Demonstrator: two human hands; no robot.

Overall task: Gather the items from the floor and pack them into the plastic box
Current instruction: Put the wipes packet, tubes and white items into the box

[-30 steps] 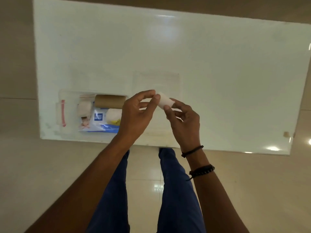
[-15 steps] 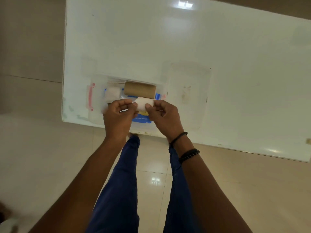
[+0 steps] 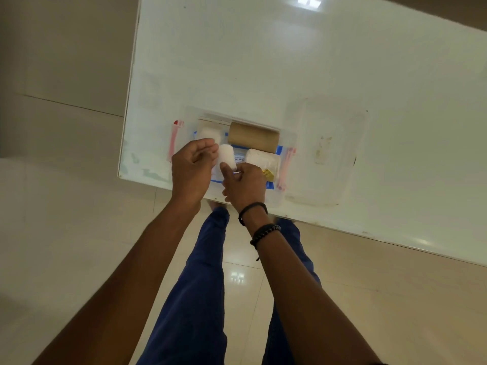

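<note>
— White table [image 3: 290,61] fills the view; what changed?
— Both hands moved from beside the clear plastic box [image 3: 288,139] to over it.
— And the grip?
— Right hand [image 3: 243,185] pinches a small white roll [image 3: 227,156] just above the box's contents; left hand [image 3: 192,167] sits loosely curled beside it, released.

The table [image 3: 290,61] has a smooth white top with a soft sheen, catching a lamp's glare at its far edge. By its near edge the plastic box [image 3: 288,135] is clear, glossy plastic with pink clips. Inside, a brown cardboard tube [image 3: 253,139] looks matt, a blue wipes packet [image 3: 238,158] slick, and a soft white roll [image 3: 227,156] dull. The clear lid [image 3: 329,154] is scuffed. The floor [image 3: 52,206] is polished beige tile.
</note>
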